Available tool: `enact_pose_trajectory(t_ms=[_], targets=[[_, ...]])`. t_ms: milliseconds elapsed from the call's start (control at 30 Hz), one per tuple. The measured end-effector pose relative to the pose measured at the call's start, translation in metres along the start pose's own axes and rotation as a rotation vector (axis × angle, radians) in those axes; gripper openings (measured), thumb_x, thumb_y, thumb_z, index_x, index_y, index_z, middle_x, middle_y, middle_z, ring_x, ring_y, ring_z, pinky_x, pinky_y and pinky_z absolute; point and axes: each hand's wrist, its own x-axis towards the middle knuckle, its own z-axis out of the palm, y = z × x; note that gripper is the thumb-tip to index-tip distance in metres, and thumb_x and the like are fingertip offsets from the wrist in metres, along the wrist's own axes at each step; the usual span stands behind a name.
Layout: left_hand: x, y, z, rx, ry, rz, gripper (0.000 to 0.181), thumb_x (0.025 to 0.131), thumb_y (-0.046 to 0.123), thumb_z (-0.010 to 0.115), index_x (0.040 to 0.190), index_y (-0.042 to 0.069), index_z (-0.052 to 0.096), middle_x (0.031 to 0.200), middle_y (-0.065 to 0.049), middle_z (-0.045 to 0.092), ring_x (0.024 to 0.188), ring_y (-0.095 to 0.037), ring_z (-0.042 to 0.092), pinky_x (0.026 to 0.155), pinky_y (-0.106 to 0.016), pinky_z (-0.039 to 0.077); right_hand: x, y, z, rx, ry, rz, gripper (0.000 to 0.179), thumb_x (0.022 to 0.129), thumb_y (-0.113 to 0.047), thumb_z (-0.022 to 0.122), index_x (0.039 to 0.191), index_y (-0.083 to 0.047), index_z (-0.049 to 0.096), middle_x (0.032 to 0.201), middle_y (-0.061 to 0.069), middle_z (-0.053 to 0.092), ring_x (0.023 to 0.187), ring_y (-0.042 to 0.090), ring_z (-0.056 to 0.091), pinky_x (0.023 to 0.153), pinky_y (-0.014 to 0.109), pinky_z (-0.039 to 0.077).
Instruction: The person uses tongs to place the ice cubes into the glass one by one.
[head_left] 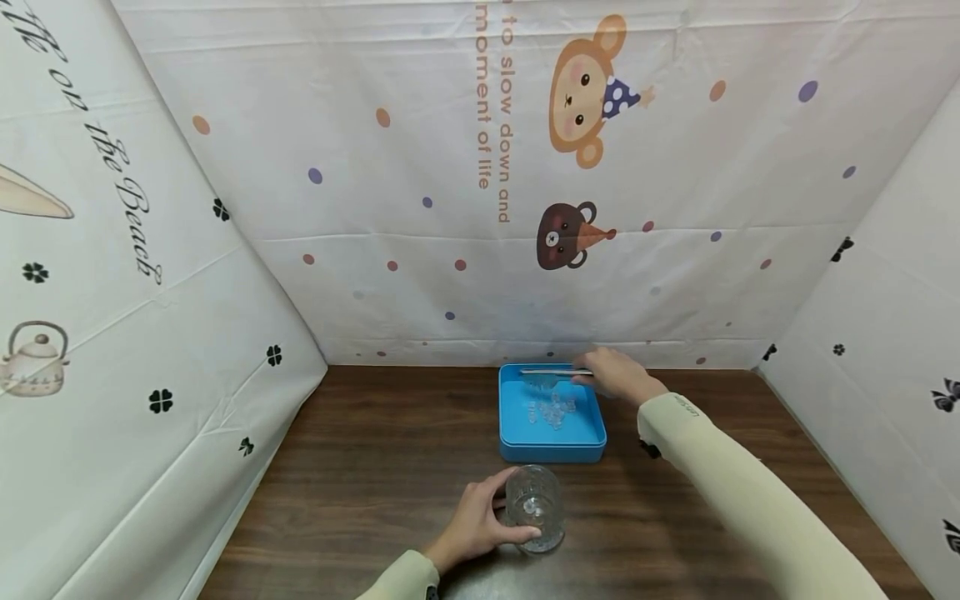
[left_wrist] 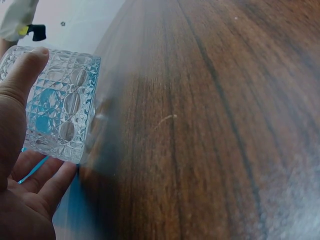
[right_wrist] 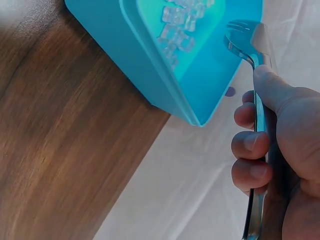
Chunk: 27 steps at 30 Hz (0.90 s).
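My left hand [head_left: 476, 521] holds a clear cut-glass tumbler [head_left: 551, 521] upright on the table, thumb on the near side and fingers on the far side. The left wrist view shows the faceted glass [left_wrist: 70, 100] close up. Over the far right rim of a blue box [head_left: 517, 427], my right hand [head_left: 615, 375] grips metal tongs [head_left: 551, 372] with a fork-shaped tip. In the right wrist view, the fingers of that hand [right_wrist: 295, 135] wrap the handle of the tongs [right_wrist: 258, 117]. Several clear ice-like cubes [head_left: 553, 411] lie in the box.
The brown wood-grain table [head_left: 390, 442] runs back to a white printed cloth [head_left: 420, 183]. More printed cloth [head_left: 187, 333] stands along the left side, and another [head_left: 862, 317] on the right. The box sits near the back cloth.
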Motion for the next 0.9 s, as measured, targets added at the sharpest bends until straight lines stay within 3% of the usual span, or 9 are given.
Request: enact_pose_trajectory(t_ms=[133, 367, 633, 800, 900], targets=[[0.000, 0.000, 0.000, -0.004, -0.003, -0.005, 0.082, 0.080, 0.043, 0.089, 0.146, 0.008, 0.055, 0.129, -0.011, 0.067, 0.110, -0.017, 0.069, 0.088, -0.020, 0.057, -0.009, -0.002, -0.008, 0.004, 0.024, -0.036, 0.024, 0.102, -0.027, 0.067, 0.117, -0.009, 0.075, 0.090, -0.002, 0.070, 0.075, 0.012, 0.065, 0.071, 0.039, 0.059], [0.001, 0.000, 0.000, 0.007, -0.007, 0.003, 0.082, 0.080, 0.043, 0.089, 0.146, 0.008, 0.055, 0.128, -0.010, 0.067, 0.110, -0.016, 0.069, 0.087, -0.020, 0.057, -0.029, -0.009, -0.022, 0.033, 0.087, -0.072, 0.028, 0.101, -0.026, 0.068, 0.120, -0.007, 0.075, 0.097, 0.002, 0.074, 0.080, 0.014, 0.068, 0.075, 0.041, 0.062], [0.001, -0.001, 0.000, 0.031, 0.001, 0.015, 0.082, 0.080, 0.043, 0.089, 0.145, 0.006, 0.055, 0.128, -0.011, 0.068, 0.111, -0.016, 0.069, 0.086, -0.019, 0.057, -0.045, -0.016, -0.031, 0.071, 0.092, -0.092, 0.029, 0.102, -0.027, 0.067, 0.120, -0.006, 0.074, 0.078, -0.002, 0.068, 0.062, 0.004, 0.060, 0.066, 0.036, 0.060], [0.001, -0.001, 0.000, 0.021, -0.005, 0.016, 0.083, 0.081, 0.043, 0.089, 0.146, 0.006, 0.054, 0.129, -0.012, 0.067, 0.111, -0.016, 0.069, 0.087, -0.019, 0.057, -0.056, -0.022, -0.036, 0.100, 0.102, -0.121, 0.014, 0.102, -0.028, 0.066, 0.099, -0.015, 0.073, 0.064, -0.010, 0.053, 0.052, 0.003, 0.050, 0.053, 0.027, 0.049], [0.001, -0.001, 0.000, 0.013, -0.008, 0.014, 0.083, 0.081, 0.043, 0.088, 0.146, 0.006, 0.054, 0.130, -0.012, 0.067, 0.112, -0.016, 0.068, 0.088, -0.020, 0.057, -0.062, -0.026, -0.038, 0.105, 0.119, -0.157, 0.015, 0.102, -0.029, 0.066, 0.089, -0.022, 0.067, 0.061, -0.013, 0.045, 0.050, 0.001, 0.044, 0.051, 0.023, 0.041]])
